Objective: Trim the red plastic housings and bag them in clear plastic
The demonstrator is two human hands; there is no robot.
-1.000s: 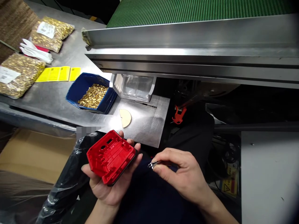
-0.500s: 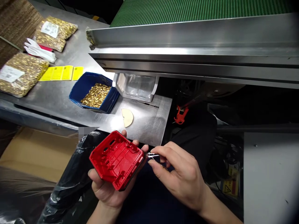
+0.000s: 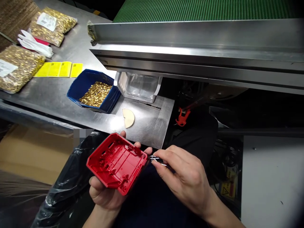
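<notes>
A red plastic housing half (image 3: pixel 118 163), its hollow inside with ribs and screw posts facing up, rests in my left hand (image 3: pixel 104 193). The thumb is at its near left side and the fingertips show along its far edge. At the housing's right corner, my right hand (image 3: pixel 182 177) pinches a small shiny metal piece with thin arms (image 3: pixel 155 157) between thumb and forefinger. Its tip meets or nearly meets the corner; its exact kind is unclear. A cream-coloured half-round disc (image 3: pixel 129 118) lies on the metal table beyond the housing.
A blue bin (image 3: pixel 73 91) of small brass-coloured parts stands beside a clear-lined grey bin (image 3: pixel 140 87). Bags of brass parts (image 3: pixel 21 66), white gloves (image 3: pixel 35 44) and yellow labels (image 3: pixel 54 69) lie left. The conveyor's metal rail (image 3: pixel 190 53) crosses above; an orange clip (image 3: pixel 182 117) hangs right.
The view has shifted slightly. The red housing has tipped a little in my left hand, and the metal piece in my right hand has turned slightly while staying at the same corner.
</notes>
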